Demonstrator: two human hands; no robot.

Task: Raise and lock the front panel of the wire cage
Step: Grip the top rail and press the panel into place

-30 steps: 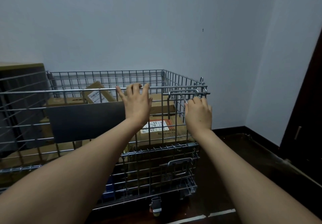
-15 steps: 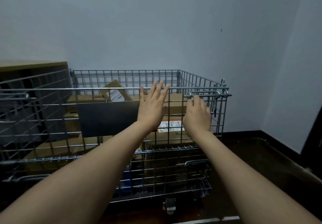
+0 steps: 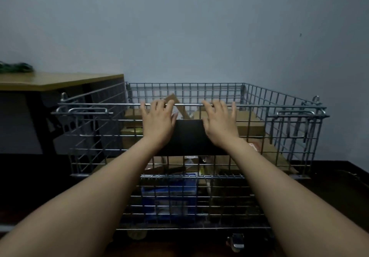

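The wire cage [image 3: 283,96] stands in front of me with its front panel [image 3: 257,144] upright. My left hand [image 3: 157,122] and my right hand [image 3: 219,123] lie flat against the panel's upper middle, on either side of a black plate [image 3: 188,136]. The fingers are spread and their tips reach the top rail [image 3: 189,104]; the thumbs are not wrapped around it. A sliding latch handle sits at each top corner, the left latch [image 3: 87,110] and the right latch [image 3: 295,113], both well away from my hands.
Cardboard boxes [image 3: 253,126] fill the cage, with a blue box [image 3: 169,196] low behind the front mesh. A wooden desk [image 3: 60,80] stands against the cage's left side. A caster wheel [image 3: 235,240] shows under the front edge. The wall is close behind.
My right hand has left the right corner latch and moved left to the middle of the top rail. My left hand shifted along the rail too. The view now faces the cage squarely.
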